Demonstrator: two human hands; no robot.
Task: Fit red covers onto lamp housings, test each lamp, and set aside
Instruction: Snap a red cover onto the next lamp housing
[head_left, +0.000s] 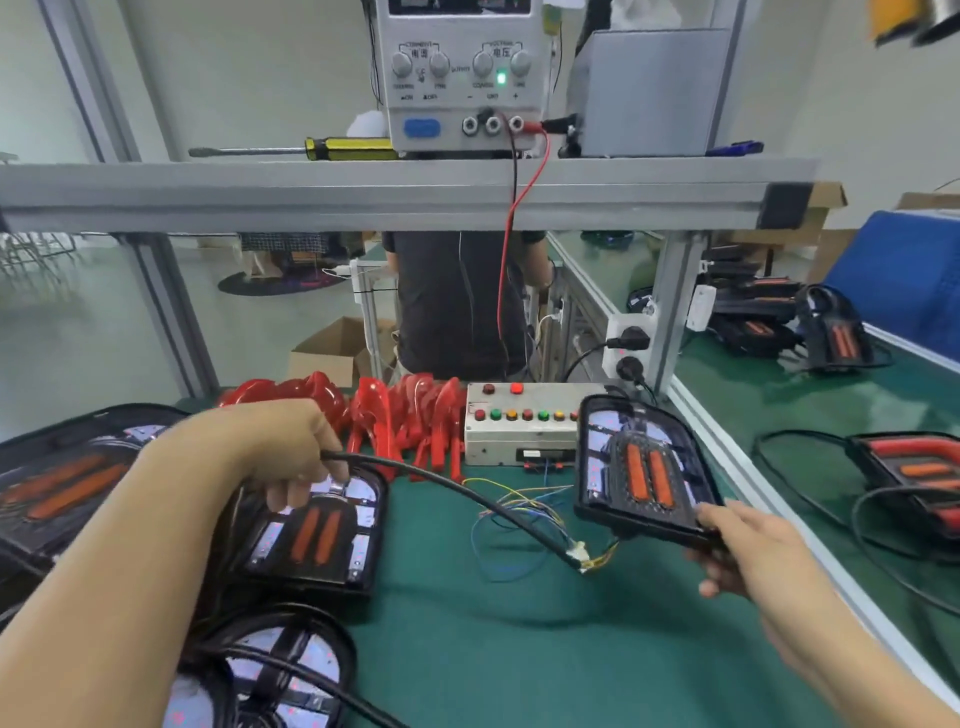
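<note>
Above the tabletop (519, 649):
Lamp housing (641, 470): gripped at its near corner by right hand (748, 553) fingers, tilted, long axis pointing away.
Cable (447, 480): pinched by left hand (291, 457) fingers.

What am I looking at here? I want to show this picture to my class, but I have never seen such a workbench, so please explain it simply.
There is one picture, taken by a camera on a worker's head, looking down at their two bare hands. The right hand holds a black lamp housing by its near corner, tilted up off the green bench mat. The left hand holds that lamp's black cable, which ends in a small plug with thin coloured wires. More housings lie at the left. Behind them is a heap of red covers, and beside it a grey box with coloured test buttons. On the shelf above stands a power supply.
</note>
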